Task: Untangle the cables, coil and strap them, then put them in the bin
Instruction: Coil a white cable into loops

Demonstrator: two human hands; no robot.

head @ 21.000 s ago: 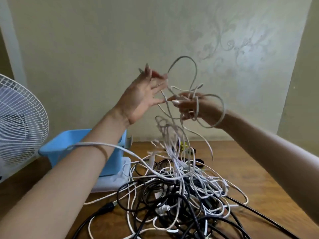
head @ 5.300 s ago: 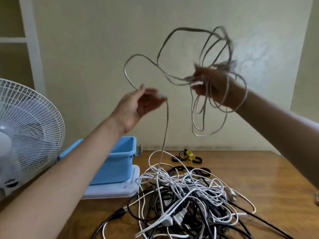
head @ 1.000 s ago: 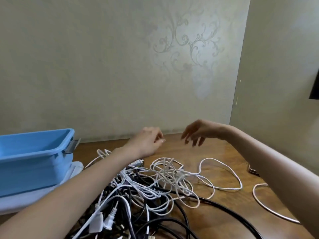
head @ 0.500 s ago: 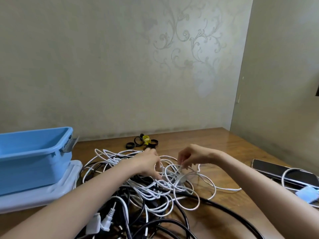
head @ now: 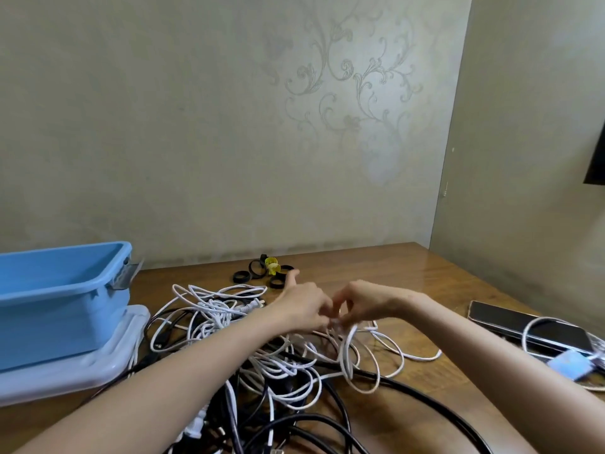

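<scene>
Left hand (head: 302,310), right hand (head: 365,303) — cable (head: 343,353) (pinched)

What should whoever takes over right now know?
Left hand and right hand: both pinch a white cable over the tangle.
Bin at left, nothing seen in it. Straps lie behind the tangle.
Done: one coil lies on the phone, not binned.
Left: free, coil, strap and bin the rest.
</scene>
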